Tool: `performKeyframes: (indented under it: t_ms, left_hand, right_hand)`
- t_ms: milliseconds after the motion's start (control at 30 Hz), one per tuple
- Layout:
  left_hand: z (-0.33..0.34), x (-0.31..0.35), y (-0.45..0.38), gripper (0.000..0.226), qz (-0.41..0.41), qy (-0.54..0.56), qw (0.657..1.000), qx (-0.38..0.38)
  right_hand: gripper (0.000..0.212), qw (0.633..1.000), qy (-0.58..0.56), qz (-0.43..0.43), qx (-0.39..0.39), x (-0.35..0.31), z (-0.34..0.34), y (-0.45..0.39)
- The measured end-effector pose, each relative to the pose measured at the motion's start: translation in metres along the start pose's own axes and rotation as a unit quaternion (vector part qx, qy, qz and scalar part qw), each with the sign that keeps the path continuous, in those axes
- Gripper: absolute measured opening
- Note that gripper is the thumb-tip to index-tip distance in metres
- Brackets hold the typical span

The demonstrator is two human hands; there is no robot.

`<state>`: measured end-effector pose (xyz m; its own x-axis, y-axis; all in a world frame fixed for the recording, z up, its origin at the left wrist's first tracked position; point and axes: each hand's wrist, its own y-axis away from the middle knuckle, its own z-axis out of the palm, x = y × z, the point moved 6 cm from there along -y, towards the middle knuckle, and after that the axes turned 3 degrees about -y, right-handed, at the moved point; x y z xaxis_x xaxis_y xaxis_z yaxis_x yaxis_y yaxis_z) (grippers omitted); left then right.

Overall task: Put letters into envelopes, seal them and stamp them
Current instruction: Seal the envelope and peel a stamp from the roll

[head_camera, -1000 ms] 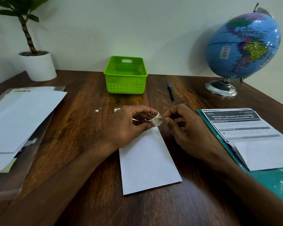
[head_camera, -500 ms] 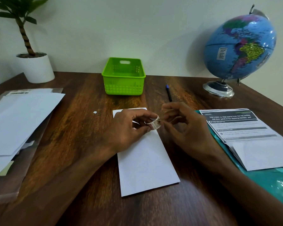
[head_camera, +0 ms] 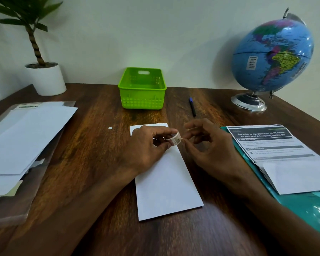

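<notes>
We held the small roll of stamps (head_camera: 176, 139) just above the upper end of the envelope (head_camera: 164, 183), near the middle of the frame, so that whatever came free could go straight down onto the paper. Our left hand (head_camera: 148, 146) gripped the roll between thumb and curled fingers, steadying it, while our right hand (head_camera: 207, 146) pinched at the loose end of the strip with thumb and forefinger, its other fingers fanned out of the way; we judged this to be the peeling of a single stamp, not yet done. The envelope lay flat on the counter (head_camera: 92, 145), lengthwise away from us, its plain face up and its top edge partly hidden under our left hand; we could not tell from here whether it was sealed. It sat directly before us, we supposed, to keep the stamping within easy reach of both hands. At the left of the frame a stack of white envelopes and sheets (head_camera: 26, 137) rested on a clear plastic sleeve (head_camera: 17, 206), likely the supply waiting its turn. At the right a printed instruction sheet (head_camera: 266, 143) lay on a teal folder (head_camera: 307, 206), with a white sheet (head_camera: 299, 176) overlapping its lower part. Beyond our hands lay a pen (head_camera: 192, 107), a green basket (head_camera: 142, 89) at the upper centre, a globe (head_camera: 272, 56) at the upper right, and a potted plant (head_camera: 42, 71) at the upper left. A tiny white scrap (head_camera: 110, 128) lay on the wood left of the envelope.
</notes>
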<state>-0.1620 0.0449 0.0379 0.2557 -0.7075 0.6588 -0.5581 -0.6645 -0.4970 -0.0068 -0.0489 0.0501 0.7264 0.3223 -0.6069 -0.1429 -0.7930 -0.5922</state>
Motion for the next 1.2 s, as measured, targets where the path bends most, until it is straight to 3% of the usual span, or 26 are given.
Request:
performKeyframes:
  t_ms: [267, 367, 500, 667, 900, 1000, 1100, 1200]
  left_hand:
    - [0.001, -0.009, -0.005, 0.038, -0.012, -0.034, 0.999, 0.012]
    - [0.004, 0.002, -0.017, 0.035, 0.027, -0.041, 0.999, 0.025]
    - [0.04, 0.025, -0.056, 0.026, 0.124, -0.131, 0.984, -0.005]
    - [0.104, 0.029, -0.115, 0.029, 0.105, -0.129, 0.985, -0.043]
    - [0.135, 0.013, -0.152, 0.029, 0.067, -0.121, 0.988, -0.07]
    - [0.113, 0.016, -0.152, 0.027, 0.079, -0.095, 0.992, -0.013]
    - [0.077, 0.008, -0.142, 0.018, 0.007, -0.018, 1.0, 0.022]
    - [0.04, -0.009, -0.114, 0.037, -0.066, 0.026, 0.997, 0.025]
  right_hand:
    - [0.035, 0.998, -0.037, 0.018, 0.04, 0.014, -0.006, -0.002]
    - [0.034, 0.991, -0.064, 0.041, 0.108, 0.02, -0.018, -0.004]
    - [0.033, 0.962, -0.078, 0.083, 0.246, 0.036, -0.04, -0.003]
    - [0.041, 0.92, -0.097, 0.146, 0.35, 0.056, -0.06, 0.004]
    - [0.036, 0.909, -0.118, 0.175, 0.359, 0.069, -0.053, 0.001]
    - [0.034, 0.907, -0.126, 0.188, 0.355, 0.073, -0.054, 0.002]
    - [0.033, 0.91, -0.133, 0.207, 0.334, 0.074, -0.053, 0.002]
    - [0.036, 0.921, -0.138, 0.21, 0.298, 0.064, -0.045, 0.0]
